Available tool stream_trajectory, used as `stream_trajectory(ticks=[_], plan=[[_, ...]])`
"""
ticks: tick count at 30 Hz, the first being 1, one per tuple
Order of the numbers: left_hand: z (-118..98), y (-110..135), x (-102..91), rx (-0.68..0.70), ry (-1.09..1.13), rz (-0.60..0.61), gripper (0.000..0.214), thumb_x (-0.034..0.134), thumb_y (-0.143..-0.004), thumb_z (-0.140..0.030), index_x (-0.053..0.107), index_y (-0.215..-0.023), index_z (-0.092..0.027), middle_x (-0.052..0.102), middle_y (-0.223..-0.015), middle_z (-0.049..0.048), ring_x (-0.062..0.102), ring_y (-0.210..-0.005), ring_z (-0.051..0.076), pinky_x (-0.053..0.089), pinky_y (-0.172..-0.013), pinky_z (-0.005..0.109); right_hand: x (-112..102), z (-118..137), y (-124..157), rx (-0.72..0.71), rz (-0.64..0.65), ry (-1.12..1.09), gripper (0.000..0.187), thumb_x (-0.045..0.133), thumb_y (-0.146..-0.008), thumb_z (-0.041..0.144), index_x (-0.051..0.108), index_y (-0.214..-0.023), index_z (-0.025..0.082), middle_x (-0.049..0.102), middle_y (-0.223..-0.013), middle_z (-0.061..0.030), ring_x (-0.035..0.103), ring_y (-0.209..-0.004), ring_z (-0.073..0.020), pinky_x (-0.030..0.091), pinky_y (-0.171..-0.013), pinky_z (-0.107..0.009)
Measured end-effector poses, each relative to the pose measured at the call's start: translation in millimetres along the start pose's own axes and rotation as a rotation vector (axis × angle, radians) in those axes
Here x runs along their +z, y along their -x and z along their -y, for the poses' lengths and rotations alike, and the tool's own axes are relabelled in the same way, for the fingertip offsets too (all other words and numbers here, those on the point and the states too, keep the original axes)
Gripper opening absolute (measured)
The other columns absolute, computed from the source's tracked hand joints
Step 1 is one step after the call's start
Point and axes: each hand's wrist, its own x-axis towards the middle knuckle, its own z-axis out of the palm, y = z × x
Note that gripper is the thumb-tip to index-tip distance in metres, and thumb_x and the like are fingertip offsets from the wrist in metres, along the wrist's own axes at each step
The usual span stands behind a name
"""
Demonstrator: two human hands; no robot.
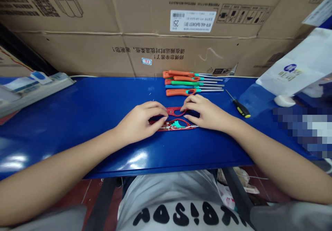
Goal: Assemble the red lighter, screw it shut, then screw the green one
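Note:
A long-nosed lighter lies taken apart between my hands on the blue table. Its red half shell (171,111), with a loop-shaped opening, is held at its left end by my left hand (141,122), thumb and fingers closed around it. The fingertips of my right hand (204,113) pinch the shell's right end. Just below it, nearer to me, lies the other half, the open lighter body (169,128), with a green trigger (178,123), white wires and a metal tube showing. My left fingers hide part of this body's left end.
Several whole lighters (181,83) in orange, green and blue lie in a row behind my hands. To the right are a black and yellow screwdriver (241,108) and a white bag (293,63). A large cardboard box (155,23) stands along the table's back.

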Motion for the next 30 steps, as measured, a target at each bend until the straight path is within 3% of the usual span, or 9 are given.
stream_trajectory(ticks=[3, 7, 12, 16, 19, 22, 25, 28, 30], plan=[[8.8, -2.6, -3.7, -0.022, -0.114, 0.029, 0.019, 0.057, -0.096, -0.021, 0.073, -0.105, -0.016, 0.074, -0.109, 0.0088, 0.068, -0.102, 0.022, 0.055, -0.092, 0.037, 1.0, -1.1, 0.7, 0.031, 0.024, -0.035, 0.007, 0.062, -0.092, 0.022, 0.067, -0.096, 0.02, 0.061, -0.11, -0.0107, 0.059, -0.105, -0.0249, 0.05, -0.095, -0.044], [15.9, -3.7, -6.6, -0.002, -0.192, 0.024, 0.024, 0.059, -0.097, -0.026, 0.072, -0.115, -0.016, 0.073, -0.114, 0.0104, 0.067, -0.107, 0.025, 0.055, -0.095, 0.04, 3.0, 4.7, -0.8, 0.064, -0.072, -0.172, 0.008, 0.061, -0.094, 0.025, 0.064, -0.091, 0.018, 0.064, -0.101, -0.0084, 0.062, -0.09, -0.0196, 0.053, -0.085, -0.037], [15.2, -4.3, -12.9, 0.064, -0.226, -0.016, 0.024, 0.063, -0.097, -0.025, 0.073, -0.118, -0.018, 0.073, -0.115, 0.0097, 0.069, -0.105, 0.024, 0.056, -0.09, 0.037, 2.5, 9.4, -5.5, 0.381, -0.19, -0.602, 0.022, 0.07, -0.085, 0.039, 0.066, -0.088, 0.018, 0.068, -0.078, -0.0023, 0.063, -0.067, -0.0143, 0.053, -0.064, -0.029], [10.3, -5.5, -20.5, 0.076, -0.226, 0.002, 0.023, 0.066, -0.095, -0.028, 0.075, -0.113, -0.016, 0.075, -0.109, 0.0092, 0.071, -0.099, 0.022, 0.057, -0.086, 0.034, -2.0, 10.4, -8.6, 0.585, -0.137, -0.888, 0.033, 0.082, -0.072, 0.044, 0.068, -0.085, 0.017, 0.073, -0.08, -0.0031, 0.07, -0.069, -0.0157, 0.058, -0.069, -0.03], [8.1, -6.4, -25.9, 0.067, -0.162, 0.09, 0.025, 0.069, -0.093, -0.03, 0.075, -0.112, -0.015, 0.076, -0.108, 0.009, 0.072, -0.096, 0.021, 0.057, -0.085, 0.032, -4.7, 11.7, -8.3, 0.637, -0.077, -0.964, 0.032, 0.084, -0.07, 0.041, 0.07, -0.086, 0.017, 0.075, -0.085, -0.0047, 0.072, -0.071, -0.0168, 0.06, -0.072, -0.031], [8.5, -7.4, -30.7, 0.047, -0.096, 0.16, 0.024, 0.069, -0.094, -0.031, 0.075, -0.111, -0.016, 0.077, -0.108, 0.0086, 0.073, -0.094, 0.02, 0.057, -0.085, 0.029, -5.3, 14.6, -5.5, 0.538, 0.025, -0.957, 0.033, 0.078, -0.079, 0.037, 0.07, -0.103, 0.016, 0.074, -0.088, -0.004, 0.072, -0.072, -0.0158, 0.059, -0.071, -0.03], [9.7, -8.7, -35.5, 0.063, -0.065, 0.237, 0.024, 0.069, -0.094, -0.033, 0.076, -0.109, -0.016, 0.078, -0.103, 0.0076, 0.074, -0.09, 0.019, 0.055, -0.083, 0.027, -5.2, 18.5, -1.8, 0.308, 0.088, -0.731, 0.043, 0.07, -0.087, 0.036, 0.066, -0.125, 0.017, 0.071, -0.095, -0.0049, 0.068, -0.076, -0.0155, 0.057, -0.073, -0.031], [9.8, -9.7, -39.8, 0.078, -0.017, 0.303, 0.025, 0.07, -0.093, -0.034, 0.077, -0.11, -0.017, 0.078, -0.1, 0.0063, 0.074, -0.087, 0.018, 0.054, -0.08, 0.025, -4.9, 20.8, 0.7, 0.072, 0.065, -0.442, 0.048, 0.073, -0.087, 0.037, 0.065, -0.13, 0.017, 0.067, -0.113, -0.0087, 0.065, -0.093, -0.0185, 0.054, -0.086, -0.035], [9.4, -9.6, -41.3, 0.081, -0.012, 0.328, 0.026, 0.071, -0.093, -0.036, 0.077, -0.11, -0.017, 0.078, -0.1, 0.0058, 0.073, -0.087, 0.018, 0.053, -0.08, 0.025, -4.4, 21.1, 1.2, -0.006, 0.064, -0.361, 0.044, 0.072, -0.089, 0.036, 0.064, -0.128, 0.017, 0.065, -0.116, -0.0096, 0.064, -0.101, -0.0198, 0.052, -0.092, -0.035]])
